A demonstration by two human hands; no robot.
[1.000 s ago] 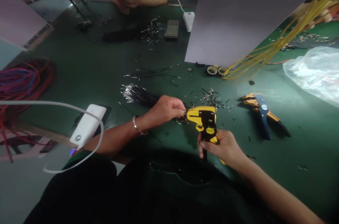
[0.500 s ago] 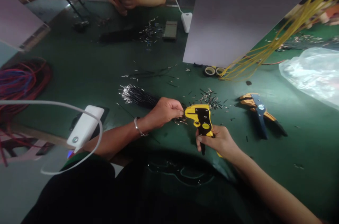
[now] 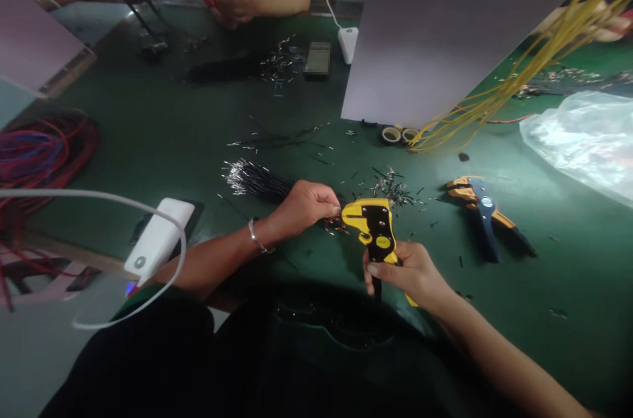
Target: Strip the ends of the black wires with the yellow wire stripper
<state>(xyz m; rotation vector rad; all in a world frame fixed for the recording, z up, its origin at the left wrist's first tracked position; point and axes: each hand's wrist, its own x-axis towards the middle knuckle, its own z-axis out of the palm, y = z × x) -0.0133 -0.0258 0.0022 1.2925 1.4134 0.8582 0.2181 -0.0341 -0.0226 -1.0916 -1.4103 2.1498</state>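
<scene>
A yellow and black wire stripper (image 3: 378, 227) is gripped by the handles in my right hand (image 3: 413, 273), its nose turned left. My left hand (image 3: 311, 207) is closed in a pinch at that nose, on a black wire mostly hidden by the fingers. Beneath the left hand runs a bundle of black wires (image 3: 264, 182), with bare shiny ends fanned out at the left. Copper-coloured bits (image 3: 335, 225) lie just under the pinching fingertips. Behind the stripper is a heap of short black offcuts (image 3: 393, 187).
A blue and orange wire stripper (image 3: 484, 207) lies to the right. Farther back are tape rolls (image 3: 391, 135), yellow wires (image 3: 494, 108), a grey panel (image 3: 420, 29) and a plastic bag (image 3: 583, 141). At left are a white power bank (image 3: 161, 237) and red-blue wire coils (image 3: 44, 148). Another person's hands (image 3: 240, 6) work opposite.
The wire stripper and my right hand have shifted slightly down and left. My left hand has hardly moved and stays pinched at the tool's nose.
</scene>
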